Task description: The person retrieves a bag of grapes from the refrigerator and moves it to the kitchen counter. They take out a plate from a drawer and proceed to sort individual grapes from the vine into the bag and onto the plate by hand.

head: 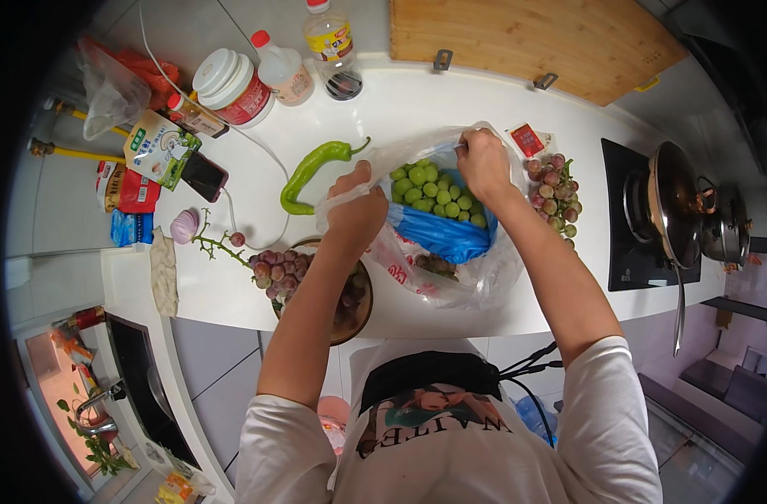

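Observation:
A clear plastic bag (484, 285) with red print stands on the white counter, its mouth spread wide. My left hand (357, 205) grips the bag's left rim, and my right hand (485, 162) pinches the far right rim. Inside it, green grapes (435, 189) rest in a blue plastic bag (443, 230). Some darker grapes (435, 264) show low in the clear bag, partly covered. Red grapes (281, 272) lie on a round brown-rimmed dish (365, 315), largely hidden by my left forearm. Another red grape bunch (555, 192) sits beside my right forearm.
A green pepper (314, 167), half an onion (185, 225), a cloth (164, 271) and a charging phone (203, 176) lie at left. Bottles (333, 53) and a tub (232, 88) line the back. A lidded pan (676, 205) stands on the cooktop (620, 252), its handle jutting past the counter's edge.

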A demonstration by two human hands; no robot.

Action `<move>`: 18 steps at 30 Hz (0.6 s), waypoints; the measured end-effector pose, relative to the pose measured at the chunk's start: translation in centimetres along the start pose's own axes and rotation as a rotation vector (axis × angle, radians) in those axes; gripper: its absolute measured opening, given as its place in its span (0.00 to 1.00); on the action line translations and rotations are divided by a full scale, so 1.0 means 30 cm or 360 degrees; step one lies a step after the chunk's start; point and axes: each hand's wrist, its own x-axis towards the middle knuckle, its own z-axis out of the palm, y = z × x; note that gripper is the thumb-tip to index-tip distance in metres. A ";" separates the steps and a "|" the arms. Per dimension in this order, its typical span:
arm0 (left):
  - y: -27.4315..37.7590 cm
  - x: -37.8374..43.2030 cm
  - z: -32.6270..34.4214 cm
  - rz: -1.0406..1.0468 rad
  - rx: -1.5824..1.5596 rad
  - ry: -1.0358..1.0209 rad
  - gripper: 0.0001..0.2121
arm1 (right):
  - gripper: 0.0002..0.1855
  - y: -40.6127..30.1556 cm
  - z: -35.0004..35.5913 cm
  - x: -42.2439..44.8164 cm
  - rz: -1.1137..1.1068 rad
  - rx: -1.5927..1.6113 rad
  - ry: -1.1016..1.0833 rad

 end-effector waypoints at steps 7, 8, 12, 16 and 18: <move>0.015 -0.049 0.070 0.0308 0.0528 0.0151 0.13 | 0.10 0.001 -0.101 -0.254 -0.0306 0.0350 -0.0212; 0.041 -0.066 0.091 0.0436 0.0694 0.0311 0.13 | 0.09 0.013 -0.120 -0.302 -0.0315 0.0390 -0.0334; 0.090 -0.118 0.157 0.1258 0.0424 0.0489 0.10 | 0.10 0.051 -0.148 -0.430 -0.0448 0.0131 -0.0548; 0.095 -0.145 0.182 0.1470 0.0373 -0.0097 0.07 | 0.10 0.043 -0.182 -0.468 -0.0726 -0.0089 -0.0647; 0.083 -0.155 0.189 0.1442 0.0429 -0.0190 0.07 | 0.09 0.056 -0.191 -0.486 -0.0698 -0.0144 -0.0645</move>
